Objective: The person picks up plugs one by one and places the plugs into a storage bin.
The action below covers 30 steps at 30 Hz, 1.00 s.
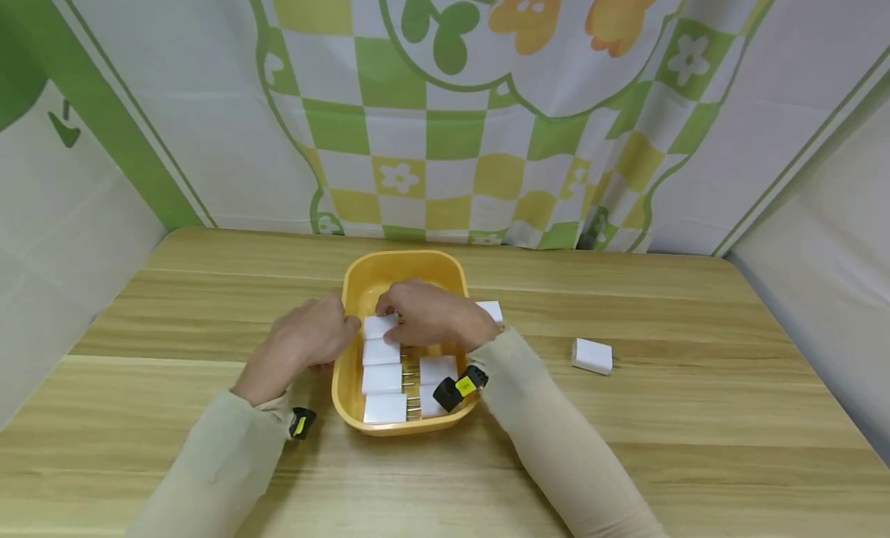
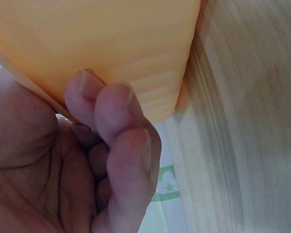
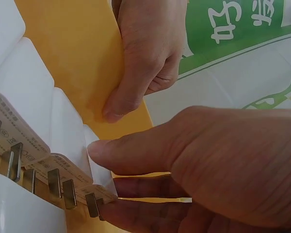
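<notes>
A yellow plastic bin (image 1: 378,271) holds several white plug-in chargers with metal prongs. They stand in a column along its left side, and two more white chargers (image 1: 437,369) sit at its lower right. My left hand (image 1: 306,337) grips the bin's left rim, thumb over the inner wall and curled fingers (image 2: 117,109) against the outside. Inside the bin, my right hand (image 1: 427,314) pinches the farthest charger (image 3: 101,162) of the left column, thumb on its white side and fingers by the prong end. That charger lines up with its neighbours.
One loose white charger (image 1: 592,356) lies on the wooden table (image 1: 695,414) to the right. Another white charger (image 1: 490,311) is just right of the bin, partly hidden by my right wrist. A green-and-yellow checked curtain (image 1: 455,136) hangs behind the table's back edge.
</notes>
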### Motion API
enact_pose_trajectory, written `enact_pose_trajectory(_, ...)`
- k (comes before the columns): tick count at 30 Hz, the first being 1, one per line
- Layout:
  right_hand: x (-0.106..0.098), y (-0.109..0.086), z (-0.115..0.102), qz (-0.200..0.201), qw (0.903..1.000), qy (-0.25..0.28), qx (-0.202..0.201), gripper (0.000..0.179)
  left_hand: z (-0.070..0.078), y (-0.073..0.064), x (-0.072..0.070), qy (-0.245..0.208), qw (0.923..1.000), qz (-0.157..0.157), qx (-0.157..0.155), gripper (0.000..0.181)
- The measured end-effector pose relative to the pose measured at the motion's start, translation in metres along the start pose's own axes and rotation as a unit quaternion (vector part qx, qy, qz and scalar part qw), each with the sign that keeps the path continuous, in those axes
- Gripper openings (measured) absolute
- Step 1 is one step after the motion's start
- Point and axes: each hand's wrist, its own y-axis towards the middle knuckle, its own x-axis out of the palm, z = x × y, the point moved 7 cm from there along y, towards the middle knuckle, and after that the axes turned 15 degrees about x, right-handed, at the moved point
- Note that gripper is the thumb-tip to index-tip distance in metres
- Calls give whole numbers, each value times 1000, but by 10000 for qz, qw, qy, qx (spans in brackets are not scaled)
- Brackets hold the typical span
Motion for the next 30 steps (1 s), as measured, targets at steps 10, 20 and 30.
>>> enact_pose_trajectory(10, -19, -16, 2, 118, 9994, 324, 49, 43, -1, 1, 1, -114, 9999, -1, -27, 32)
enact_pose_trajectory(20, -63, -46, 33, 860, 9933, 773, -10, 39, 0, -1, 0, -121, 9999, 57, 4, 35)
enact_pose_trajectory(30, -84, -62, 90, 1613, 9807, 1004, 458, 15, 0, -1, 1, -165, 9998, 74, -1, 37)
